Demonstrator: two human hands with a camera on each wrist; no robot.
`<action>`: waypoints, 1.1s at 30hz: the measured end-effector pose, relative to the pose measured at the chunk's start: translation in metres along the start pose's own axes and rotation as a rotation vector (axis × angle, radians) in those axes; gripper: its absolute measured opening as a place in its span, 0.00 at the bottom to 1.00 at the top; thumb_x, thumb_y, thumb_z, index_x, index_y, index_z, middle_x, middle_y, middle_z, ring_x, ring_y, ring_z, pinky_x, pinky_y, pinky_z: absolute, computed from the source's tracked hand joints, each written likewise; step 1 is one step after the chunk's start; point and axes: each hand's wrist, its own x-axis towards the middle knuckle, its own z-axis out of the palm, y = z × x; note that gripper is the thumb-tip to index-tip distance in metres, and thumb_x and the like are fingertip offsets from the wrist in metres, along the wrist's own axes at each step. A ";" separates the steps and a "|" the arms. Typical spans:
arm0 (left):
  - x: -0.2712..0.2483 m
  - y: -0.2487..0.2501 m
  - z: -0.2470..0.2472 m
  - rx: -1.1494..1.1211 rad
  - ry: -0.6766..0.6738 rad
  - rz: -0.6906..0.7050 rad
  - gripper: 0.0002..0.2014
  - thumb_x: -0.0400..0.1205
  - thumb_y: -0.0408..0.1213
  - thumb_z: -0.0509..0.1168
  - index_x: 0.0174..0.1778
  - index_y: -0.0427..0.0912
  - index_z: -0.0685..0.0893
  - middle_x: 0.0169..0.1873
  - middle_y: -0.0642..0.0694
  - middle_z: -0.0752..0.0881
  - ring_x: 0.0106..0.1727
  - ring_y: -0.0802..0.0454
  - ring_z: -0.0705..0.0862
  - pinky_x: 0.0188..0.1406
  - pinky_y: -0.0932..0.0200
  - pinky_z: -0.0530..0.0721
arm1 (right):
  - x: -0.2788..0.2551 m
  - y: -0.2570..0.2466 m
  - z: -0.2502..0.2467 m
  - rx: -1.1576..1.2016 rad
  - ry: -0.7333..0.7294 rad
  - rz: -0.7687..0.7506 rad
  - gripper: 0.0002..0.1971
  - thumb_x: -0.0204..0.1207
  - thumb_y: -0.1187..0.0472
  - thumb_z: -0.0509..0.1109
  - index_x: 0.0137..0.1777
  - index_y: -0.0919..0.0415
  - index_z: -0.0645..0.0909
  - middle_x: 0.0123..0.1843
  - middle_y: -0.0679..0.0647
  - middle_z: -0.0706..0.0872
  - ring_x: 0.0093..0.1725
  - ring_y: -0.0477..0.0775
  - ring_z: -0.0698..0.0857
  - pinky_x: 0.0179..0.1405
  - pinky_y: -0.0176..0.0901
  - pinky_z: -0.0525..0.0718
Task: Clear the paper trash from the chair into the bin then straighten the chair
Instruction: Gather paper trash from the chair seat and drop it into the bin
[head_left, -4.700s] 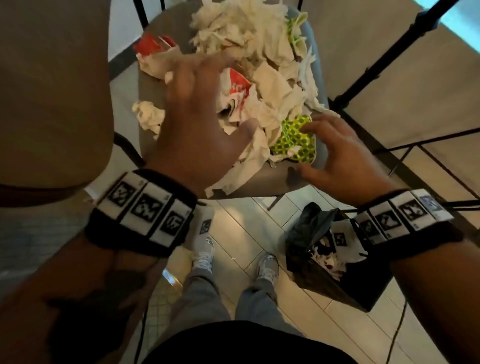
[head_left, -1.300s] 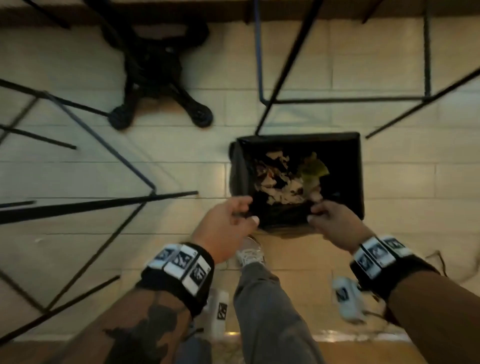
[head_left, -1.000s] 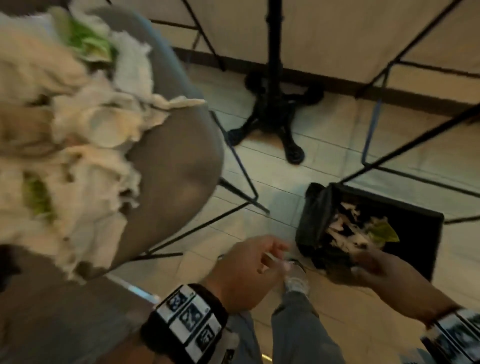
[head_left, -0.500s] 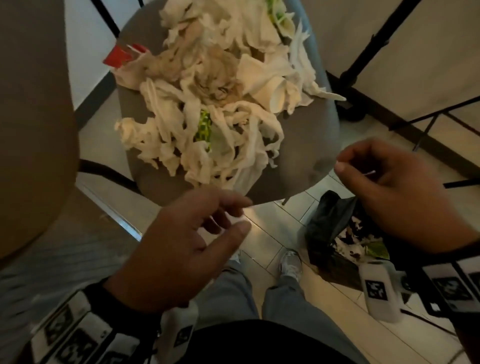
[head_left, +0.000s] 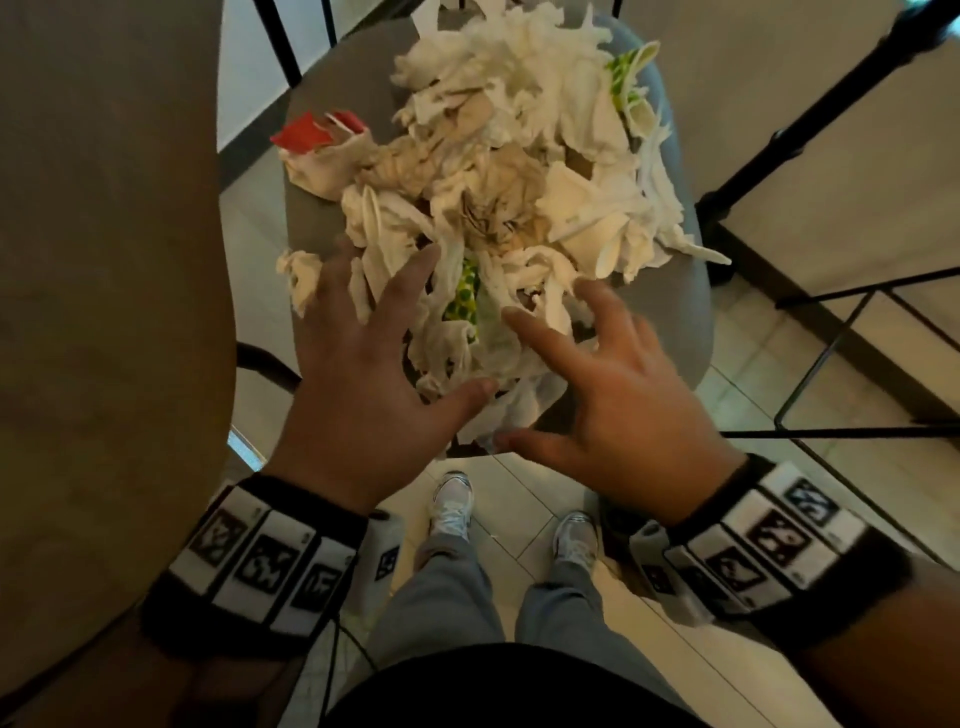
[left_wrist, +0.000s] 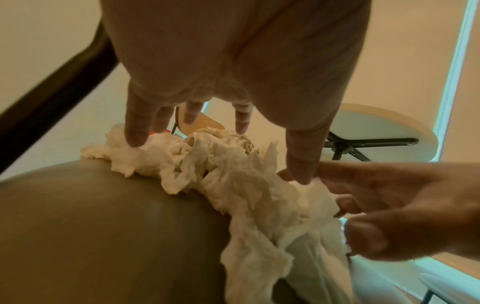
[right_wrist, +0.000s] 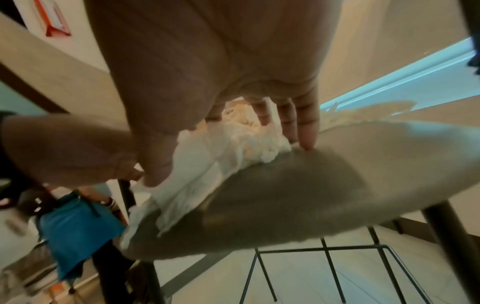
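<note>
A heap of crumpled white paper trash (head_left: 498, 197), with red and green-dotted scraps in it, covers the grey chair seat (head_left: 670, 332). My left hand (head_left: 441, 332) lies over the heap's near left side, fingers spread and straight. In the left wrist view its fingertips (left_wrist: 135, 133) touch the paper trash (left_wrist: 233, 185). My right hand (head_left: 519, 379) reaches over the near right side, fingers also spread. In the right wrist view its thumb (right_wrist: 155, 164) rests on the paper trash (right_wrist: 207, 164) at the seat (right_wrist: 298, 195) edge. Neither hand holds anything. The bin is hidden under my right wrist.
A brown table top (head_left: 104, 260) fills the left side, close to the chair. Black metal frames (head_left: 831, 374) and a black post (head_left: 831, 104) stand to the right on the tiled floor. My feet (head_left: 452, 509) are just before the chair.
About a second ago both hands were down at the black bin on the floor. They have since risen to the chair and now spread over the near side of the heap.
</note>
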 end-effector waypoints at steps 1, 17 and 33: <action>0.003 0.001 0.002 -0.008 -0.016 -0.016 0.51 0.69 0.70 0.74 0.86 0.72 0.56 0.89 0.41 0.52 0.89 0.34 0.55 0.79 0.27 0.71 | 0.003 0.000 0.007 -0.023 0.027 -0.008 0.44 0.69 0.27 0.71 0.85 0.34 0.63 0.86 0.63 0.61 0.77 0.71 0.69 0.70 0.66 0.77; 0.004 0.003 0.014 -0.178 0.152 0.009 0.14 0.79 0.34 0.74 0.56 0.46 0.77 0.50 0.45 0.79 0.47 0.52 0.77 0.41 0.74 0.76 | 0.019 0.016 -0.006 0.866 0.279 0.144 0.09 0.75 0.64 0.73 0.47 0.49 0.78 0.42 0.46 0.83 0.40 0.46 0.83 0.40 0.46 0.85; -0.001 0.032 0.000 -0.373 0.236 0.110 0.11 0.81 0.29 0.70 0.51 0.44 0.75 0.37 0.57 0.76 0.36 0.72 0.79 0.33 0.80 0.75 | 0.014 0.037 -0.040 1.305 0.405 0.205 0.13 0.83 0.72 0.64 0.39 0.59 0.82 0.29 0.54 0.78 0.25 0.50 0.74 0.23 0.41 0.70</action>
